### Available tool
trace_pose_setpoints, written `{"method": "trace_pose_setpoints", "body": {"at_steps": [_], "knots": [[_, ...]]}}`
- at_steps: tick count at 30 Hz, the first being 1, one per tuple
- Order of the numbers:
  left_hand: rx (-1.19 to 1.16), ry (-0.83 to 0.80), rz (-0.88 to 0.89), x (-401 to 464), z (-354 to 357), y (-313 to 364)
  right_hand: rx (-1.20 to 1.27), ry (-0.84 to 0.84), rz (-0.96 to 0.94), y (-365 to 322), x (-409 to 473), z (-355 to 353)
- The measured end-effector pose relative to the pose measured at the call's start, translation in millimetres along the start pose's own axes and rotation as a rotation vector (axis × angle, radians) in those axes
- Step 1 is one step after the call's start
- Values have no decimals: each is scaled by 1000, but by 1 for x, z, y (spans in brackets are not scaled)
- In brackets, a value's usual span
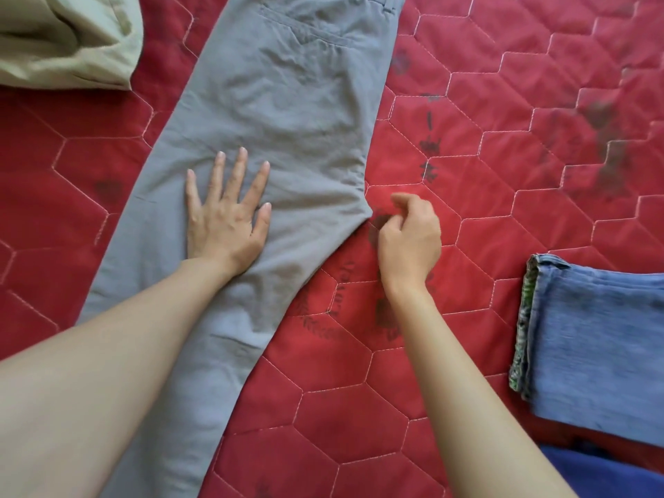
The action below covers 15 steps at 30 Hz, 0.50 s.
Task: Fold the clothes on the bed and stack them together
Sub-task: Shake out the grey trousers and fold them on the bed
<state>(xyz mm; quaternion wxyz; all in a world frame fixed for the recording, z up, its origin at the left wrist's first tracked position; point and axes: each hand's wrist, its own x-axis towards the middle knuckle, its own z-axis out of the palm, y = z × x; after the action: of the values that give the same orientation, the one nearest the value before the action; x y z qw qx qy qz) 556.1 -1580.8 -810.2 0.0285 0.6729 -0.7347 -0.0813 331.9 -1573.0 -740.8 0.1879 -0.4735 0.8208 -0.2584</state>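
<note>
Grey trousers (287,113) lie folded lengthwise on the red quilt, waistband at the top and legs running toward the lower left. My left hand (226,213) presses flat on them, fingers spread, just below the seat. My right hand (409,235) hovers over the quilt right beside the pointed crotch corner of the trousers. Its fingers are curled, and no fabric shows between them. Folded blue jeans (596,339) lie at the right edge.
A crumpled beige garment (68,37) lies at the top left. The red quilted bedcover (503,156) with hexagon stitching and dark prints spans the view. A piece of dark blue fabric (603,472) shows at the bottom right.
</note>
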Motion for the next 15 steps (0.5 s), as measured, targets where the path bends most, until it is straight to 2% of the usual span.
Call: {"method": "trace_pose_setpoints", "body": {"at_steps": [2, 3, 5, 8, 13, 15], "knots": [[8, -1, 3, 0, 1, 1, 42, 47, -196, -28, -3, 14], [7, -1, 2, 0, 1, 1, 34, 5, -309, -43, -3, 28], [-2, 1, 5, 1, 1, 0, -153, -135, -450, -67, -5, 61], [-6, 6, 14, 0, 1, -1, -461, -277, -478, -60, -6, 101], [-12, -35, 14, 0, -4, 0, -603, -154, -437, 7, -4, 72], [-9, -75, 26, 0, -5, -2, -613, -183, -408, 26, -8, 54]]}}
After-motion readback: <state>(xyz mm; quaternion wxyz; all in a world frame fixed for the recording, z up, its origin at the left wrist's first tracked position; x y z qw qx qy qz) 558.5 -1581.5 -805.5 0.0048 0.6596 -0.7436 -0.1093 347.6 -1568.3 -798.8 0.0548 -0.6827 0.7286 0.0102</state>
